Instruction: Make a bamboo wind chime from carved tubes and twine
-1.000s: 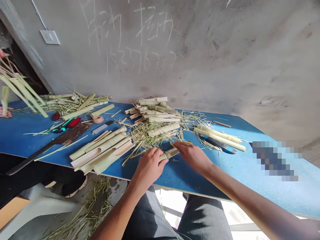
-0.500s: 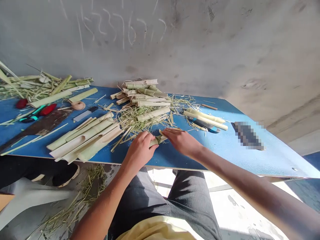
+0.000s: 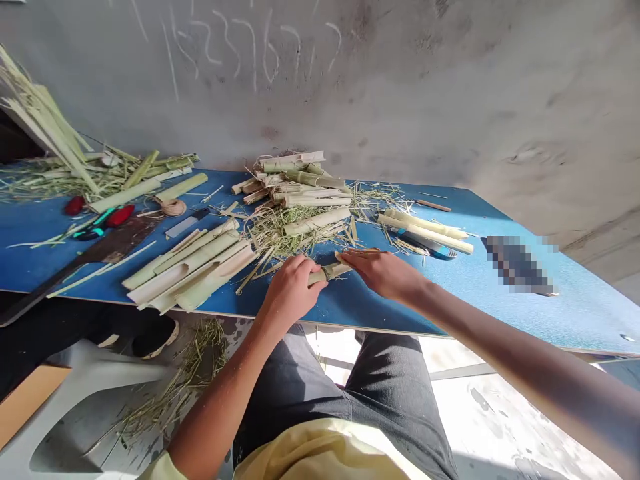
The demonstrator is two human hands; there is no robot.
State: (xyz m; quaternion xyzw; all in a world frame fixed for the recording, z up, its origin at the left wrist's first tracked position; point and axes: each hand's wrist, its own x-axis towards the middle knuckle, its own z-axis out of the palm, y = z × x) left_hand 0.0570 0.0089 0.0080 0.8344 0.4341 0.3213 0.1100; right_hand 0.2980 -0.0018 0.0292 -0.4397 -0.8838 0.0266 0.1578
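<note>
My left hand is closed around the left end of a short bamboo piece lying near the table's front edge. A darker node ring shows on the piece beside my thumb. At its right end is my right hand, fingers pressed together over a thin tan edge that I cannot make out; the palm side is hidden. Just behind my hands lie green bamboo shavings and a stack of split bamboo pieces. Left of my left hand, several bamboo halves lie side by side.
On the blue table, bamboo strips rest over a blue-handled tool to the right, near a pixelated dark object. A large rusty blade, small knife and twine roll lie left. A grey wall stands behind.
My right hand has slid right, away from my left hand, baring more of the bamboo piece. The view has shifted slightly left. A raised bundle of bamboo strips shows more at far left.
</note>
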